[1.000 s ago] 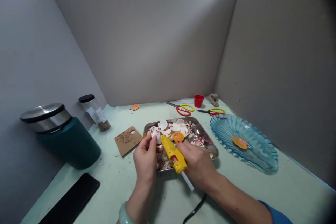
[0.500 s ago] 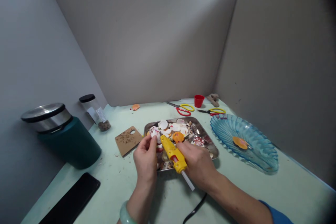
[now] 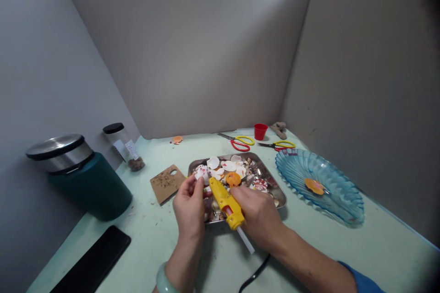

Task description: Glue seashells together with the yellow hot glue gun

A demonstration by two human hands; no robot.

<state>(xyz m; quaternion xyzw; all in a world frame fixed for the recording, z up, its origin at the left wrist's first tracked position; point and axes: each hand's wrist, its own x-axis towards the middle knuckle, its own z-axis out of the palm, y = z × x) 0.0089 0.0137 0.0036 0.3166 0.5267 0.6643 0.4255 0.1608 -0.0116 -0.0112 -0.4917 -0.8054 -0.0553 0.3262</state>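
My left hand (image 3: 188, 207) pinches a white shell with red spots (image 3: 202, 174) over the near left corner of a metal tray (image 3: 280, 194) full of several shells. My right hand (image 3: 259, 214) grips a yellow glue gun (image 3: 225, 202) with a white glue stick poking out the back. The gun's nozzle points at the shell held in my left fingers. An orange shell (image 3: 233, 178) lies in the tray just beyond the gun.
A blue glass dish (image 3: 338, 197) with an orange shell (image 3: 314, 186) sits at the right. Two scissors (image 3: 240, 142) (image 3: 280, 145) and a red cup (image 3: 260, 131) lie behind the tray. At the left are a brown card (image 3: 167, 184), a jar (image 3: 123, 146), a green bin (image 3: 79, 176) and a black phone (image 3: 92, 261).
My left hand has lifted the spotted shell slightly and opened its fingers a little around it. The glue gun has stayed nearly in place.
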